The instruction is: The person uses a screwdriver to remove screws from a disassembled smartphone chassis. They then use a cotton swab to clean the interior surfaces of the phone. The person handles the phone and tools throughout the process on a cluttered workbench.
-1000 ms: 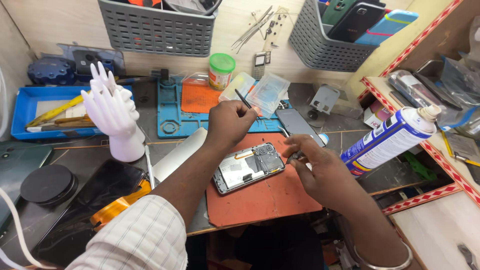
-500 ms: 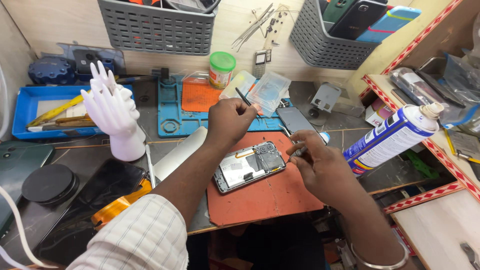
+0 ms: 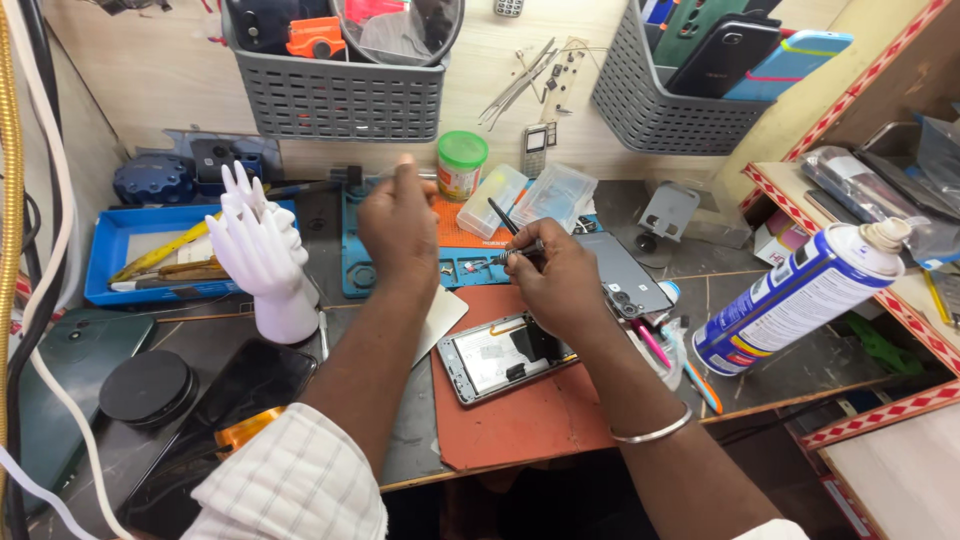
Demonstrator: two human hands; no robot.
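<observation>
An opened phone point(image 3: 505, 355) with its inner frame showing lies on a red-brown work mat point(image 3: 520, 430). Neither hand touches it. My right hand point(image 3: 555, 280) hovers just beyond the phone, shut on thin black tweezers point(image 3: 505, 222) whose metal tip points at the blue screw tray mat point(image 3: 360, 270). Over that blue mat, near an orange pad point(image 3: 450, 225), my left hand point(image 3: 400, 225) is raised with its fingertips pinched together. I cannot see anything between them.
A white mannequin hand point(image 3: 262, 250) stands to the left beside a blue tray point(image 3: 110, 250) of tools. A spray can point(image 3: 800, 295) lies at the right, with a dark phone back point(image 3: 625, 270) by it. Grey baskets point(image 3: 340, 95) hang on the wall. A black disc point(image 3: 145, 385) sits front left.
Both hands have left the opened phone and moved up toward the blue mat. The black tweezers, earlier by my left hand, are now in my right hand.
</observation>
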